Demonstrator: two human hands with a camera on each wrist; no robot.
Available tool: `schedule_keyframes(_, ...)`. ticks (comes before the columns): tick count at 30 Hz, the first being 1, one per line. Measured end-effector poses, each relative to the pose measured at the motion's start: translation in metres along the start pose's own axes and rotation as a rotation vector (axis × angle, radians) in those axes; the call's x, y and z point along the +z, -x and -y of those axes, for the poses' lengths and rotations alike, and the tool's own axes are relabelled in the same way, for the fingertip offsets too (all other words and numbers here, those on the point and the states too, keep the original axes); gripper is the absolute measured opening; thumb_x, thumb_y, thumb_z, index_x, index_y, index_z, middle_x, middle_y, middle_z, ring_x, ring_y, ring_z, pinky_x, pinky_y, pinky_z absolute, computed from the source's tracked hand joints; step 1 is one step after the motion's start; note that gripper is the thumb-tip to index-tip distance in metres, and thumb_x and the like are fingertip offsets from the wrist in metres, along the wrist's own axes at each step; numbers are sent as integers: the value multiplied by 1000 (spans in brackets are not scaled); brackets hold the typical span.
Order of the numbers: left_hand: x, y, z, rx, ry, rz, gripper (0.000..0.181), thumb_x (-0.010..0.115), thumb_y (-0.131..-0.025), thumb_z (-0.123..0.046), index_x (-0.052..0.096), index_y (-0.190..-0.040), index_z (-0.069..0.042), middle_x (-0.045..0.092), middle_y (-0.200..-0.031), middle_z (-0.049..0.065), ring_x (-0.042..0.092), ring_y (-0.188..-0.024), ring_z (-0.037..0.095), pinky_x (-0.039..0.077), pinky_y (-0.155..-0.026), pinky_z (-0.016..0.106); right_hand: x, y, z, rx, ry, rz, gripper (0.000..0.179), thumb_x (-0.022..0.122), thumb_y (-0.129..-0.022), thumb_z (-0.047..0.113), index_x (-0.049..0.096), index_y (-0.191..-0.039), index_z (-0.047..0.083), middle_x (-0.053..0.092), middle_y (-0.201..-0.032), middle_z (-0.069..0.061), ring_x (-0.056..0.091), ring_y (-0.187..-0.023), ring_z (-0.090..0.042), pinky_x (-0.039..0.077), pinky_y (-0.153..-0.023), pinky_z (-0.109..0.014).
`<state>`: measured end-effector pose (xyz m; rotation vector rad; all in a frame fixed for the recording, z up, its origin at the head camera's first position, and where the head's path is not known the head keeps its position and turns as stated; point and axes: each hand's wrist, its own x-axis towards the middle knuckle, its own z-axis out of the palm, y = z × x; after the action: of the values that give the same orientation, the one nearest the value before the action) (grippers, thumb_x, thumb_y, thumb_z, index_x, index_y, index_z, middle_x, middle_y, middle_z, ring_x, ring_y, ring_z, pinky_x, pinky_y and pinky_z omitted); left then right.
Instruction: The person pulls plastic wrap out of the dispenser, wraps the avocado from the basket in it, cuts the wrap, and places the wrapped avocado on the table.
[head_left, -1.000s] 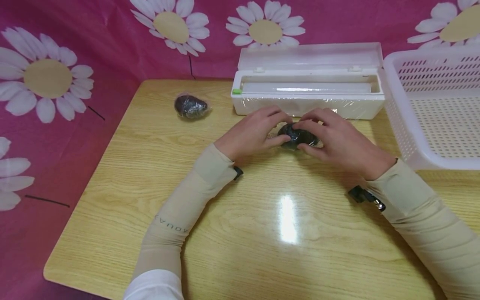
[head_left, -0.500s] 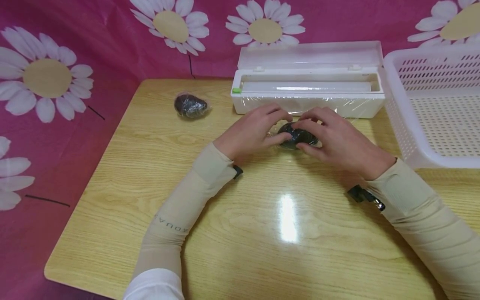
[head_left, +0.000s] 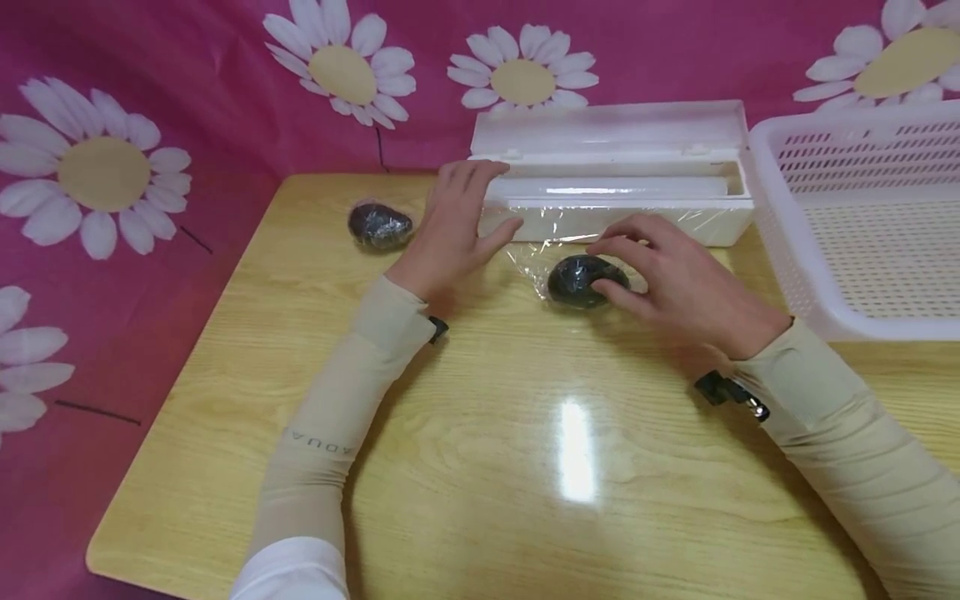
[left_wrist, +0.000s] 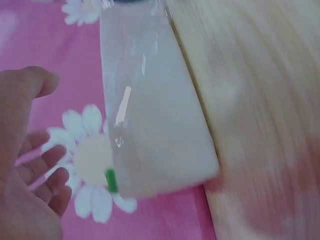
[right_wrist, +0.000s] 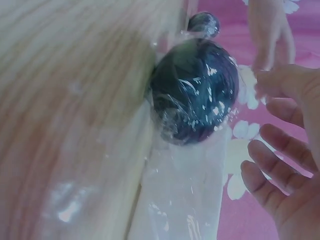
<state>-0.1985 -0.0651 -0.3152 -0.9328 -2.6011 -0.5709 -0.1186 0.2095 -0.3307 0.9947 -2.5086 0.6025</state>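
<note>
A dark avocado in cling film lies on the table in front of a white cling film dispenser. My right hand is over its right end, thumb and fingers bent loosely. In the right wrist view a small gap shows between the fingertips and the avocado. My left hand is raised at the dispenser's left end, fingers spread and nothing in them. The left wrist view has this hand apart from the dispenser. Clear film hangs over the dispenser's front.
Another film-wrapped dark avocado lies at the table's back left, beside the left hand. A white perforated basket stands at the right. Behind the table hangs a pink cloth with daisies. The dispenser's lid is raised.
My left hand has left the avocado and moved left and back, up to the dispenser's left end, uncovering film beside the fruit. The right hand has hardly moved.
</note>
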Motion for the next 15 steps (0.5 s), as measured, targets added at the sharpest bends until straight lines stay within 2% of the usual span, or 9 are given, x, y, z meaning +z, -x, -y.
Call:
schedule_keyframes(3,-1,0,14,-98,-29,32,74,60,-92,-49,32,-146,-8,43,-144,11,33,-135,26,27,-117,39,-3,-1,0,34,-7,-2,37,75,-84,21,66,-117,7,61,-117,-13,56,-112,-29,46,-97,-45)
schedule_keyframes(7,-2,0,30,-198,-22,63,81,61,-90,-53,26,-149,-11,37,-150,9,29,-138,24,25,-118,39,-6,-2,-1,61,-11,-16,36,75,-84,21,67,-117,10,62,-115,-13,57,-109,-28,48,-93,-46)
schedule_keyframes(11,-2,0,41,-233,-46,92,84,60,-89,-56,25,-150,-10,35,-152,10,29,-139,25,25,-119,41,-9,-2,-2,62,-5,-27,34,75,-83,20,68,-115,10,63,-113,-12,58,-105,-27,49,-89,-45)
schedule_keyframes(15,-1,-1,47,-229,-84,103,87,60,-88,-59,27,-149,-7,38,-149,13,31,-137,28,27,-116,43,-11,-6,-3,33,7,-36,33,76,-83,19,68,-112,8,63,-111,-12,59,-100,-25,51,-83,-42)
